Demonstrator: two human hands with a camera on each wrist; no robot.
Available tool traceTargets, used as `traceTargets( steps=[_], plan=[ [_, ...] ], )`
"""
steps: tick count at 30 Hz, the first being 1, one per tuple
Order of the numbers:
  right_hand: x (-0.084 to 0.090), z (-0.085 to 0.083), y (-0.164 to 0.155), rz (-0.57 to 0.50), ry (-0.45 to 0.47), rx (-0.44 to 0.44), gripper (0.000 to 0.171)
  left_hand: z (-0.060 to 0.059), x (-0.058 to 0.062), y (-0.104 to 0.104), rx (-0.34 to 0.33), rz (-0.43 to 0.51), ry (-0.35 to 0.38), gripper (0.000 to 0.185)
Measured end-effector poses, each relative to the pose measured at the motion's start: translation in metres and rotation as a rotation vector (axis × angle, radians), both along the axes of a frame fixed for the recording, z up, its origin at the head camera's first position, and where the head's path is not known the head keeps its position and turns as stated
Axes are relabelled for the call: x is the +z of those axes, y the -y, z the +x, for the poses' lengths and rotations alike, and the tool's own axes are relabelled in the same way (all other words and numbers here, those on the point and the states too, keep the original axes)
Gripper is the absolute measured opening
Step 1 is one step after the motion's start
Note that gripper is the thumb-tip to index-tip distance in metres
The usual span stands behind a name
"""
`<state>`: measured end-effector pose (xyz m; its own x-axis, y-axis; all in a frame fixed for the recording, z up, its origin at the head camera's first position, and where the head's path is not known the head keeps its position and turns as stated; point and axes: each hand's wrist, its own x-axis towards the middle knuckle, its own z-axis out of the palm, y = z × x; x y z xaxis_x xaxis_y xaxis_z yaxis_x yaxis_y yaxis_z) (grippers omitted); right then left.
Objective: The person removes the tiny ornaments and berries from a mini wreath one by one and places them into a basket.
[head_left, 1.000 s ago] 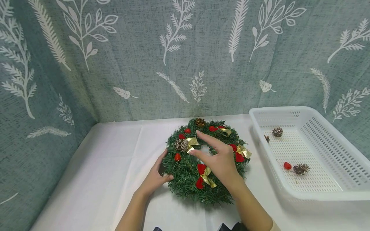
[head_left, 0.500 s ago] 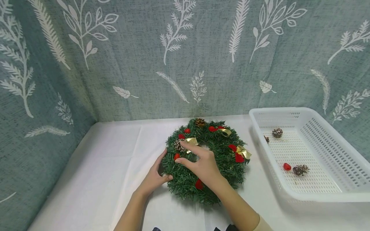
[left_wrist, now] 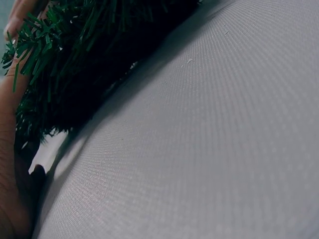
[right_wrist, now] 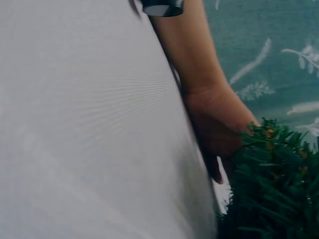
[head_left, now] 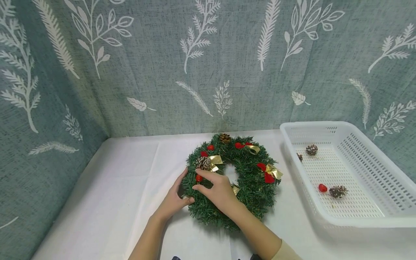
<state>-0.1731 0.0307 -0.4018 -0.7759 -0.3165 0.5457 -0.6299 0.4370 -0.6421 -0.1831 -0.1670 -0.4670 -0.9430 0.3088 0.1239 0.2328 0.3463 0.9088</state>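
A green wreath (head_left: pixel 250 187) with red berries, gold bows and pine cones lies on the white tablecloth (head_left: pixel 130 187). My left hand (head_left: pixel 175 198) grips its left rim, thumb on top of the needles. My right hand (head_left: pixel 196 179) reaches across the lower left of the wreath, with thumb and index finger curled round a red berry (head_left: pixel 199 177) just below a frosted pine cone (head_left: pixel 203 163). The left wrist view shows only wreath needles (left_wrist: pixel 75 74) against my palm and cloth. In the right wrist view my left hand (right_wrist: pixel 219 124) holds the wreath's edge (right_wrist: pixel 269 184).
A white perforated basket (head_left: pixel 325 216) stands to the right of the wreath, holding pine cones (head_left: pixel 338 190) and a red berry (head_left: pixel 323 187). A leaf-patterned curtain (head_left: pixel 208 72) closes off the back and left. Bare cloth lies left of the wreath.
My right hand has moved left and down from over the wreath's middle to the red berry on its left side, covering the lower red and gold bow. The left hand has stayed put.
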Motion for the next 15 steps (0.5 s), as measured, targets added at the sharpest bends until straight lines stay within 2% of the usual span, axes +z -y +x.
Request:
traceTargets(
  steps=[7,15],
  plan=[
    [-0.0078,-0.0011,0.0031,0.064,0.087,-0.042,0.049,0.0007,0.0002,0.0008,0.001,0.011,0.012,0.103],
    [-0.0112,-0.0059,0.0029,0.112,0.133,-0.073,0.046,-0.0011,-0.0011,0.0016,-0.005,0.004,-0.011,0.105]
  ],
)
